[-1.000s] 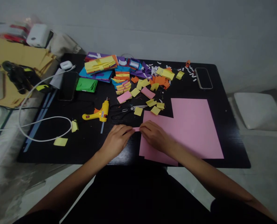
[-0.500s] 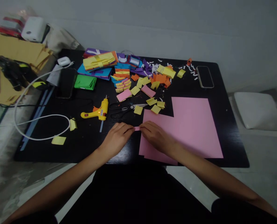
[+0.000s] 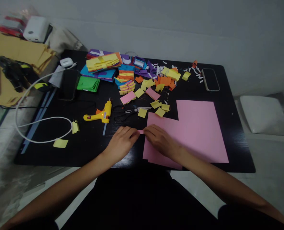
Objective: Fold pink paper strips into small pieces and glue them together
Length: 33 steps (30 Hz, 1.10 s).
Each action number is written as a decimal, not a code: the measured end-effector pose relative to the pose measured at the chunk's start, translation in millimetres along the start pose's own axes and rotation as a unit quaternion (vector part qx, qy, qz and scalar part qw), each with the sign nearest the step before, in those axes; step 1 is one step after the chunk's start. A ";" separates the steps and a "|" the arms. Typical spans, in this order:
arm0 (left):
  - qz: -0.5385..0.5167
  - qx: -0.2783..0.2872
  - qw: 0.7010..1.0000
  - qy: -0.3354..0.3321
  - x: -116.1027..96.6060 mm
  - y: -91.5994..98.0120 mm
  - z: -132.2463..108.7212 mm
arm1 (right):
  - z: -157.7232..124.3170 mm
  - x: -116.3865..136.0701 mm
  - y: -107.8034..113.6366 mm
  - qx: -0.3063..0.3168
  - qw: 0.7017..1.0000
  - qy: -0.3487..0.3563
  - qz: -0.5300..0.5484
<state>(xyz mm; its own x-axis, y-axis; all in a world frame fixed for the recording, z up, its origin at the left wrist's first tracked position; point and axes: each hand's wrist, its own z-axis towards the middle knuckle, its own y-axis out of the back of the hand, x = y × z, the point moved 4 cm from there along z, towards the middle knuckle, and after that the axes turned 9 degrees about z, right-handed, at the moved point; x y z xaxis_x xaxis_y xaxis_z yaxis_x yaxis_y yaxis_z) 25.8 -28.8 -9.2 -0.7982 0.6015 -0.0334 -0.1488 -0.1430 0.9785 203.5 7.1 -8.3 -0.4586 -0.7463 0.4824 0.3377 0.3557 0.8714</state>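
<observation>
Both hands meet near the middle of the counter point(image 3: 79, 147), the left hand point(image 3: 122, 142) and the right hand point(image 3: 159, 139) each drawn closed in a pinch, thumb to fingers, on opposite ends of a small pink strip point(image 3: 141, 131). The strip lies at the left edge of the large pink sheets point(image 3: 199, 134), with the right hand over them; its ends are hidden by fingers, so its folds cannot be told. If the two pinches pull unevenly, so narrow a strip could crease askew or tear, and the right forearm, lying across the sheets, could drag or wrinkle them. To the left, a yellow glue gun point(image 3: 105, 112) shows a small glowing light, so its nozzle may be hot; a careless sweep of the left hand could meet it. Far of the hands, the scissors point(image 3: 125, 112) lie among loose yellow slips point(image 3: 142, 112) and could nick a finger reaching there. The sheets look flat, matte and straight-cut, with a square notch on the far side; the slips look thin and bent, while the green bundle point(image 3: 88, 84) and yellow stack point(image 3: 103, 63) are layered folded paper. The counter is dark and smooth, faintly grained, with rounded corners.
</observation>
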 end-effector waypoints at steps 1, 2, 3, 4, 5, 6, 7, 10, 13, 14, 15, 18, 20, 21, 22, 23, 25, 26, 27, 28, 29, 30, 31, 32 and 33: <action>0.007 -0.002 1.000 -0.002 -0.7 -0.2 -0.1 | 0.1 -0.1 0.2 -0.001 1.000 -0.001 0.001; 0.013 -0.004 1.000 -0.003 -1.5 -0.6 -0.3 | 0.2 0.2 0.5 -0.004 1.000 -0.001 0.003; 0.016 -0.006 1.000 -0.003 -2.2 -1.0 -0.5 | 0.1 0.7 0.7 -0.010 1.000 -0.003 0.005; 0.017 -0.007 1.000 -0.003 -2.9 -1.6 -0.6 | -0.1 1.5 0.6 -0.017 1.000 -0.003 0.005; 0.016 -0.007 1.000 -0.003 -3.6 -2.1 -0.8 | -0.6 2.5 0.0 -0.025 1.000 -0.005 0.003; 0.015 -0.008 1.000 -0.003 -4.4 -2.5 -0.9 | -1.4 3.4 -1.0 -0.033 0.999 -0.008 -0.004; 0.013 -0.009 1.000 -0.004 -5.3 -2.8 -0.9 | -2.4 4.2 -2.7 -0.037 0.999 -0.014 -0.014; 0.011 -0.004 1.000 -0.012 -8.6 -2.9 -0.7 | -7.1 5.1 -9.5 -0.043 0.997 -0.038 -0.045; 0.019 0.020 1.000 -0.007 -12.4 -3.7 -1.6 | -13.1 6.4 -14.9 -0.048 0.996 -0.051 -0.046; 0.019 0.028 0.999 -0.001 -13.9 -4.3 -2.4 | -15.0 7.3 -15.9 -0.052 0.996 -0.052 -0.045; 0.017 0.036 0.999 0.007 -15.7 -5.3 -3.5 | -16.7 8.5 -16.9 -0.056 0.996 -0.053 -0.045; 0.006 0.049 0.998 0.038 -22.1 -9.2 -8.0 | -20.1 12.9 -19.7 -0.073 0.995 -0.058 -0.046; 0.010 0.053 0.997 0.059 -27.0 -11.7 -10.6 | -20.9 15.3 -22.3 -0.084 0.993 -0.062 -0.047; 0.016 0.054 0.996 0.068 -29.3 -12.3 -11.4 | -21.0 15.9 -23.5 -0.090 0.993 -0.065 -0.049; 0.025 0.055 0.995 0.075 -31.5 -12.5 -11.8 | -21.0 16.1 -24.8 -0.095 0.992 -0.068 -0.052; 0.034 0.057 0.995 0.080 -33.6 -12.4 -11.8 | -21.1 15.9 -25.9 -0.098 0.991 -0.072 -0.055; 0.051 0.062 0.993 0.085 -36.4 -11.3 -10.8 | -21.6 14.6 -27.5 -0.103 0.990 -0.079 -0.058; 0.056 0.064 0.993 0.086 -37.2 -10.5 -10.1 | -22.1 13.8 -28.1 -0.105 0.990 -0.081 -0.057; 0.057 0.065 0.993 0.086 -37.7 -9.7 -9.4 | -22.7 13.1 -28.4 -0.108 0.989 -0.081 -0.056; 0.057 0.066 0.993 0.085 -37.9 -8.9 -8.8 | -23.4 12.5 -28.6 -0.110 0.989 -0.081 -0.054; 0.056 0.066 0.993 0.084 -37.9 -8.2 -8.3 | -24.1 12.0 -28.7 -0.113 0.989 -0.083 -0.054; 0.057 0.066 0.993 0.082 -38.0 -7.6 -8.1 | -24.8 11.6 -28.8 -0.116 0.988 -0.085 -0.055; 0.059 0.069 0.993 0.079 -38.2 -7.2 -8.0 | -25.3 11.3 -28.9 -0.118 0.988 -0.087 -0.057; 0.062 0.073 0.993 0.075 -38.6 -6.9 -8.0 | -25.6 11.1 -28.7 -0.121 0.987 -0.090 -0.059; 0.066 0.078 0.992 0.070 -39.2 -6.7 -8.2 | -25.7 11.0 -28.4 -0.124 0.986 -0.092 -0.060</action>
<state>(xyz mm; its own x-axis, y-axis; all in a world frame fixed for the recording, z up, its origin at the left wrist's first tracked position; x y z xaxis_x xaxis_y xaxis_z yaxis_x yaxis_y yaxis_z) 53.4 -57.8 -16.2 -0.8798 0.4684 0.0806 0.0467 -0.0836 0.9954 210.0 -25.7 -30.0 -0.6417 -0.6516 0.4045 0.4517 0.1052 0.8860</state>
